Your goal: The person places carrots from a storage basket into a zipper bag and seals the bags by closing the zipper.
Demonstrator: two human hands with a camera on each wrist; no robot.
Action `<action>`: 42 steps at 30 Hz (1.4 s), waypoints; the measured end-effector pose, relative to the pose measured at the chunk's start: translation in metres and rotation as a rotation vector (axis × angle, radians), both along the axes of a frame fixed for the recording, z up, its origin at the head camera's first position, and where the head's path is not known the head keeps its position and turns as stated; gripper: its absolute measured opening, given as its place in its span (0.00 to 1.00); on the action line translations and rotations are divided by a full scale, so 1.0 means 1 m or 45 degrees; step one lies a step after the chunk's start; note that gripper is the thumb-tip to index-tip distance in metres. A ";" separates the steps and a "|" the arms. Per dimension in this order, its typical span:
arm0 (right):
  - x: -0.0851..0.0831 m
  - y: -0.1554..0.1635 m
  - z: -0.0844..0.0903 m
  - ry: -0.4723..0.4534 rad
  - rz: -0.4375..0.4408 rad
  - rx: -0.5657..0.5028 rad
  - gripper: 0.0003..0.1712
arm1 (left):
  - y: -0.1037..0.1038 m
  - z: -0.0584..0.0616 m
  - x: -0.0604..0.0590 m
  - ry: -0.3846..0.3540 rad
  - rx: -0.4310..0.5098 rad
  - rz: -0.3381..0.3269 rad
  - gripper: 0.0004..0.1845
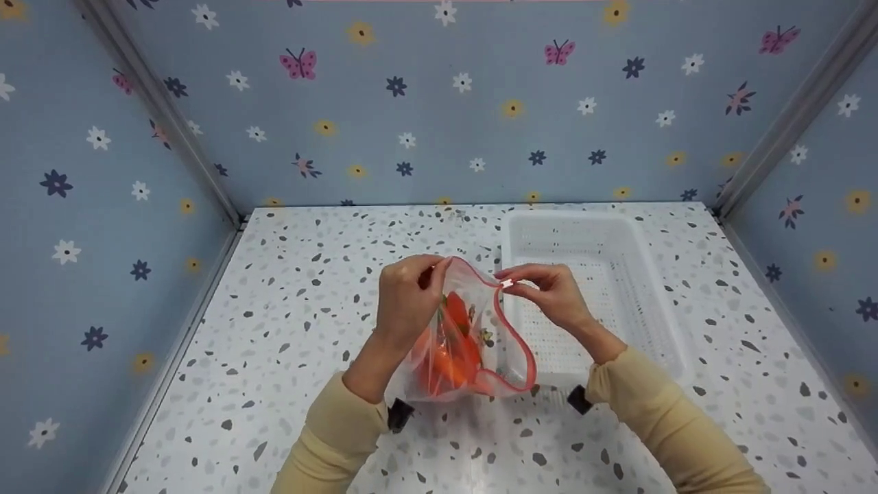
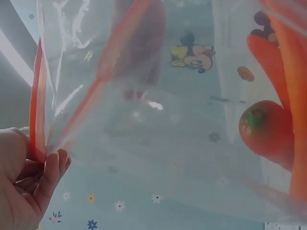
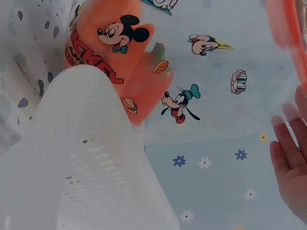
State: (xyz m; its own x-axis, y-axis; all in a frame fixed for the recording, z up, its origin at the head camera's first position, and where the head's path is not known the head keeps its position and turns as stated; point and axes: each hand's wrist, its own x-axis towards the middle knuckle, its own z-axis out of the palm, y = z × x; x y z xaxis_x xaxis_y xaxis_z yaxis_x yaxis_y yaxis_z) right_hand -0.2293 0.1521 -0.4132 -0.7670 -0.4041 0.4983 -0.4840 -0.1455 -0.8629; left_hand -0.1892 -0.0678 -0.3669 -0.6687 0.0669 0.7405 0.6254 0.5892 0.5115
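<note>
A clear zip bag (image 1: pixel 473 350) with a red seal strip and cartoon prints is held up over the table. Orange carrots (image 1: pixel 454 346) lie inside it, along with an orange round fruit (image 2: pixel 264 127). My left hand (image 1: pixel 409 295) pinches the bag's top left corner by the red strip (image 2: pixel 38 108). My right hand (image 1: pixel 549 291) pinches the small white slider (image 1: pixel 507 283) on the seal at the bag's right side. In the right wrist view the printed bag (image 3: pixel 192 81) hangs before my right hand's fingers (image 3: pixel 288 153).
A white perforated plastic basket (image 1: pixel 597 288) stands on the speckled table (image 1: pixel 288 322) right behind the bag. Flower-patterned blue walls (image 1: pixel 439 103) close in the back and both sides. The basket's wall (image 3: pixel 91 163) fills the lower left of the right wrist view.
</note>
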 end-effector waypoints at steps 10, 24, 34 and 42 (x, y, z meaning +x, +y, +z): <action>-0.006 -0.001 0.004 0.157 -0.128 -0.112 0.04 | -0.009 0.016 -0.004 -0.149 -0.192 0.012 0.08; -0.007 -0.018 0.014 0.097 -0.378 -0.258 0.06 | 0.000 0.061 0.009 -0.719 -0.622 0.148 0.23; -0.006 -0.027 0.018 0.082 -0.444 -0.254 0.06 | 0.028 0.070 0.016 -0.562 -0.768 0.009 0.27; 0.003 -0.030 0.027 0.074 -0.513 -0.213 0.03 | 0.045 0.065 -0.002 -0.547 -0.858 -0.027 0.28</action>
